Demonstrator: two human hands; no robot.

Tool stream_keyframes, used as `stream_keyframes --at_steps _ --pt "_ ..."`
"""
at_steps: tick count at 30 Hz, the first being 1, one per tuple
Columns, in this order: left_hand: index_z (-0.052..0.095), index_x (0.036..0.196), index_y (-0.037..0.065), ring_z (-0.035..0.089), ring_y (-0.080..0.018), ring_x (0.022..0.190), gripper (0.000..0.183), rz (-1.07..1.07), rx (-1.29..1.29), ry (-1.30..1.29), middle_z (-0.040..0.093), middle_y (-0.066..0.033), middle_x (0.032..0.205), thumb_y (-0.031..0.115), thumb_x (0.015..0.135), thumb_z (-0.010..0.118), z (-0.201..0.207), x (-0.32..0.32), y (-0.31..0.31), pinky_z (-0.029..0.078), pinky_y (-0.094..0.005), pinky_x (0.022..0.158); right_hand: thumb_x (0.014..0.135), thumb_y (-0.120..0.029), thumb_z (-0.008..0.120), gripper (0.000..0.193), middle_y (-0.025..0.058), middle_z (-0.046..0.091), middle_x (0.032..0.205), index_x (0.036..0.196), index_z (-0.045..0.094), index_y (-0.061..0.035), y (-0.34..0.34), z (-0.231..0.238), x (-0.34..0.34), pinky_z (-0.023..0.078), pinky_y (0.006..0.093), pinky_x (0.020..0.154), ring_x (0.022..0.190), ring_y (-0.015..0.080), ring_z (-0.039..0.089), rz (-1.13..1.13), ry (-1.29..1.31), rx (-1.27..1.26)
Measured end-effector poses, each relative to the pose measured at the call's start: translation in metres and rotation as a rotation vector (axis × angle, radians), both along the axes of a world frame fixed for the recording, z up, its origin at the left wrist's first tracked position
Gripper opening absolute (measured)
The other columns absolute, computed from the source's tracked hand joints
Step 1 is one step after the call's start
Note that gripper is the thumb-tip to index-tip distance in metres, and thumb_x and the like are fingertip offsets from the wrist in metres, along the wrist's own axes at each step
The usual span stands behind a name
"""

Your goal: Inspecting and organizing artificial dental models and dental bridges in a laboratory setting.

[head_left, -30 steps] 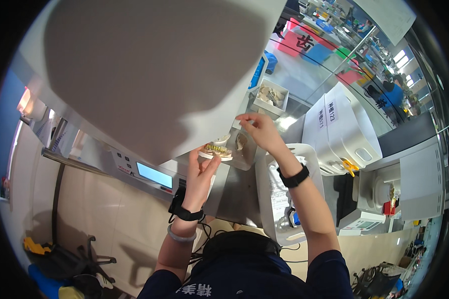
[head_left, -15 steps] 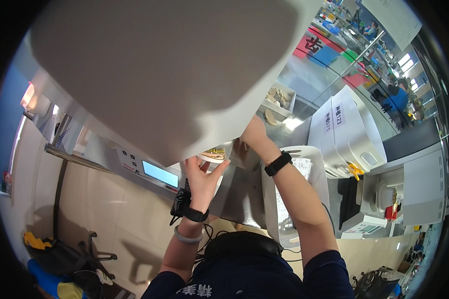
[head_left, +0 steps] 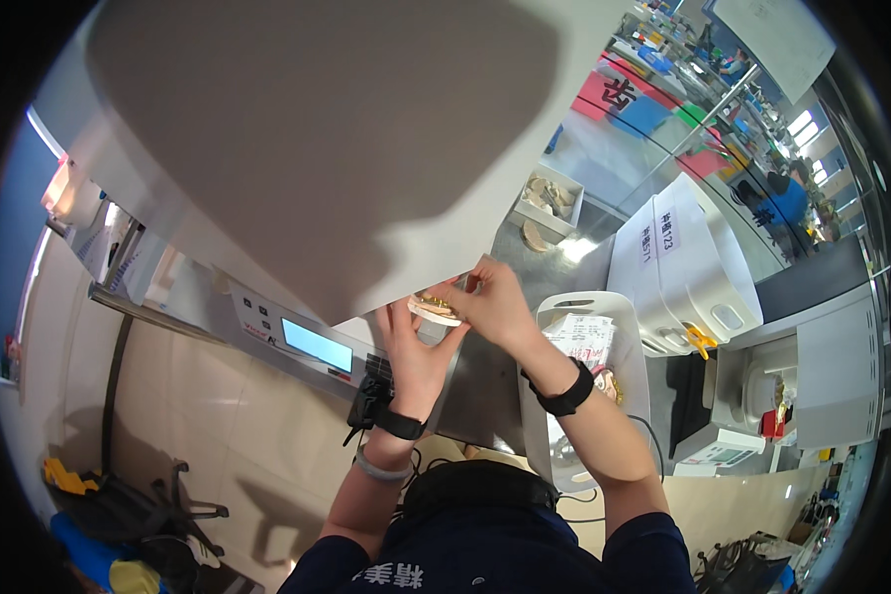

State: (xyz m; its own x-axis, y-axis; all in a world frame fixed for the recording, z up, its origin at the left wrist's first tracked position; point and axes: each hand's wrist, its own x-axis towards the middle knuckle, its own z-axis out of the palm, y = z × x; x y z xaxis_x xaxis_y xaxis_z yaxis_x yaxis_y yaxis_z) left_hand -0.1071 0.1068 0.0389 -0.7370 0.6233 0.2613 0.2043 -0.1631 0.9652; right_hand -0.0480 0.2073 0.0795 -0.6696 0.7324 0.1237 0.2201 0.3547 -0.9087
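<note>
Under the lower edge of a large white machine housing (head_left: 416, 267), my left hand (head_left: 415, 358) holds a small dental model (head_left: 434, 309) between thumb and fingers. It has a white rounded base with gold-coloured and pinkish parts on top. My right hand (head_left: 495, 305) is closed in a pinch at the model's right side, its fingertips touching or very near the gold parts. Whether a small piece sits in that pinch cannot be made out. The housing's edge partly covers the model and the left fingertips.
A lit screen (head_left: 317, 346) is on the machine's front to the left. At right stand a white tray (head_left: 639, 396) with papers and a pinkish cast, and white bins (head_left: 643, 257). A box of plaster pieces (head_left: 552, 198) sits beyond. Glass partitions the room behind.
My right hand has come back from the metal surface under the housing to the model, moving left and nearer. The left hand still holds the model, shifted slightly right. The tray's papers show more.
</note>
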Motion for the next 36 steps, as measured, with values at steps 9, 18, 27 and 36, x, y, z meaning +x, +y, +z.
stream_keyframes --at_steps 9,18,27,36 --pt "0.048 0.118 0.010 0.044 -0.0239 0.105 0.070 0.058 -0.113 0.223 0.034 -0.0100 0.116 -0.005 0.055 0.073 -0.003 0.008 0.002 0.047 -0.0300 0.074 0.071 -0.021 0.069 0.021 0.0083 0.053 0.076 0.070 0.059 -0.0023 -0.005 -0.007 0.016 0.041 0.0290 0.060 0.066 0.0184 0.049 -0.049 -0.079 0.128" --pt "0.050 0.114 0.011 0.046 -0.0240 0.101 0.064 0.031 -0.153 0.322 0.037 -0.0091 0.112 -0.004 0.055 0.073 -0.003 0.007 0.004 0.046 -0.0298 0.072 0.071 -0.018 0.070 0.018 0.0075 0.054 0.078 0.073 0.061 -0.0034 0.005 -0.001 0.022 0.042 0.0273 0.061 0.067 0.0177 0.049 0.093 -0.118 0.308" --pt "0.044 0.110 0.004 0.049 -0.0176 0.100 0.049 -0.006 -0.062 -0.034 0.036 -0.0074 0.111 -0.002 0.069 0.070 0.002 -0.009 -0.002 0.050 -0.0262 0.078 0.071 -0.019 0.067 0.012 0.0050 0.056 0.080 0.079 0.065 -0.0103 0.046 -0.009 0.011 0.045 0.0307 0.062 0.075 0.0242 0.056 -0.016 -0.086 0.131" --pt "0.042 0.112 -0.001 0.052 -0.0162 0.098 0.044 -0.046 0.026 -0.158 0.039 -0.0078 0.111 -0.002 0.074 0.066 -0.001 -0.017 -0.003 0.049 -0.0254 0.080 0.068 -0.020 0.065 0.011 0.0033 0.050 0.103 0.077 0.068 -0.0170 0.027 -0.033 -0.029 0.035 0.0390 0.076 0.096 0.0223 0.045 -0.132 -0.507 0.765"
